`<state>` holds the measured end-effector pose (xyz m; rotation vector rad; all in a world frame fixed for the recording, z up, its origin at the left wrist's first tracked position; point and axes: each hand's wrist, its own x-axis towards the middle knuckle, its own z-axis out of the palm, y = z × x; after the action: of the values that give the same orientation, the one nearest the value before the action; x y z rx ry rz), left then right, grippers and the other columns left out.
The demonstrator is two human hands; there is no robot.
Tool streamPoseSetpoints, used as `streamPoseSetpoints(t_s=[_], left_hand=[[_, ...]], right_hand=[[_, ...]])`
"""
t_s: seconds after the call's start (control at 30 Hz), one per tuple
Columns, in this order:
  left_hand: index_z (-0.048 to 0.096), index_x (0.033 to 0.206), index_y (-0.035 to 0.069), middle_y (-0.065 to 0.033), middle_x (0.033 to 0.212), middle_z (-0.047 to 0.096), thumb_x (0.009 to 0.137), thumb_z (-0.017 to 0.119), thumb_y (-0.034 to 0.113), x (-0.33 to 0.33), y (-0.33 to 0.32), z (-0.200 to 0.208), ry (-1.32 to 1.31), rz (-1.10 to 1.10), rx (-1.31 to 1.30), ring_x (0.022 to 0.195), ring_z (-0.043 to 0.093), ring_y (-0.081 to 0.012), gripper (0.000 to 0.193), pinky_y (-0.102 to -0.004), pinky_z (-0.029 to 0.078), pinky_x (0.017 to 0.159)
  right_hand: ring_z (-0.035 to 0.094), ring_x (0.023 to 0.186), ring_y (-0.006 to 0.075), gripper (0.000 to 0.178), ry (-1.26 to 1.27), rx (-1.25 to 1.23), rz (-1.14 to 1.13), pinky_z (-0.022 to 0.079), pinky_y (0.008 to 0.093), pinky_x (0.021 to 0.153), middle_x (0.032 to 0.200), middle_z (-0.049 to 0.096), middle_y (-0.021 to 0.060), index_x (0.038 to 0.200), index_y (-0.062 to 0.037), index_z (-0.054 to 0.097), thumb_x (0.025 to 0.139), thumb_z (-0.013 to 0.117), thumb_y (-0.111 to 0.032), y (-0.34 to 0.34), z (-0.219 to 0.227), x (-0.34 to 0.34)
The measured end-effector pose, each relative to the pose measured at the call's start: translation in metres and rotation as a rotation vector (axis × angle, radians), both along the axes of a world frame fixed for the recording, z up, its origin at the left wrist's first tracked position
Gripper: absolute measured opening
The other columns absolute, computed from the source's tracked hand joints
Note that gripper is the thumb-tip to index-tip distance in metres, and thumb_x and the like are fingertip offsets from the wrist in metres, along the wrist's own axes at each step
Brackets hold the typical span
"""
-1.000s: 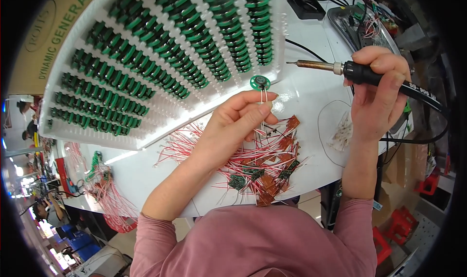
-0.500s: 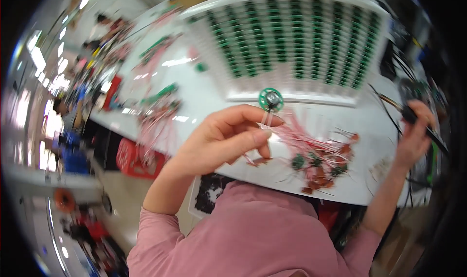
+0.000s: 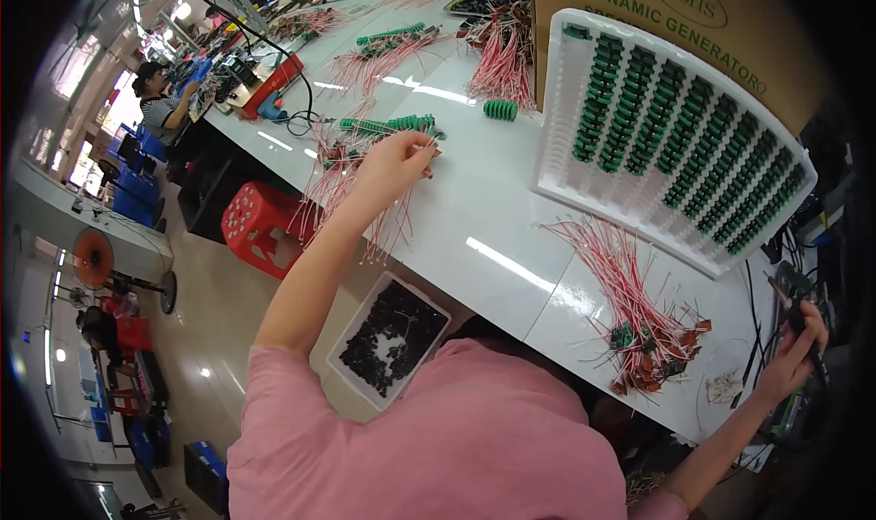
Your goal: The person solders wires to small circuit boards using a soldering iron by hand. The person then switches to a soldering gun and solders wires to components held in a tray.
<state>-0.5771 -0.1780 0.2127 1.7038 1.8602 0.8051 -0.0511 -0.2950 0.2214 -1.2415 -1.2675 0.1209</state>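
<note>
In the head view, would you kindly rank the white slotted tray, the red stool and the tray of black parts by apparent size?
1. White slotted tray, clearly largest.
2. Tray of black parts.
3. Red stool.
The last two look close, and the stool lies farther from the camera, so their order is unsure.

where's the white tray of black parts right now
In the head view the white tray of black parts sits low and left of centre, below the near edge of the white table, beside the person's left upper arm and right of the red stool.
</note>
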Motion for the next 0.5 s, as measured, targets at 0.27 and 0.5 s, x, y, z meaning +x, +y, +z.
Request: streamPoseSetpoints(t_s=[0.27,0.5], left_hand=[[0.06,0.091,0.007,-0.0071,0.068,0.062,0.08,0.05,0.029,-0.01,0.068,-0.039,0.594,0.177,0.159,0.065,0.06,-0.0249,0.026,-0.0364,0.046,0.06],[0.056,0.099,0.009,-0.0074,0.09,0.058,0.076,0.058,0.025,0.012,0.049,-0.031,0.723,0.118,0.511,0.083,0.056,-0.0262,0.028,-0.0395,0.04,0.074]], right_hand=[[0.043,0.072,0.0076,0.016,0.069,-0.078,0.07,0.035,0.0178,0.063,0.102,0.052,0.0067,0.091,-0.0044,0.043,0.094,0.035,-0.018,-0.015,0.0,-0.026],[0.042,0.07,0.0101,0.018,0.066,-0.03,-0.111,0.035,0.0206,0.061,0.102,0.05,0.009,0.091,-0.0043,0.041,0.095,0.034,-0.02,-0.009,-0.005,-0.028]])
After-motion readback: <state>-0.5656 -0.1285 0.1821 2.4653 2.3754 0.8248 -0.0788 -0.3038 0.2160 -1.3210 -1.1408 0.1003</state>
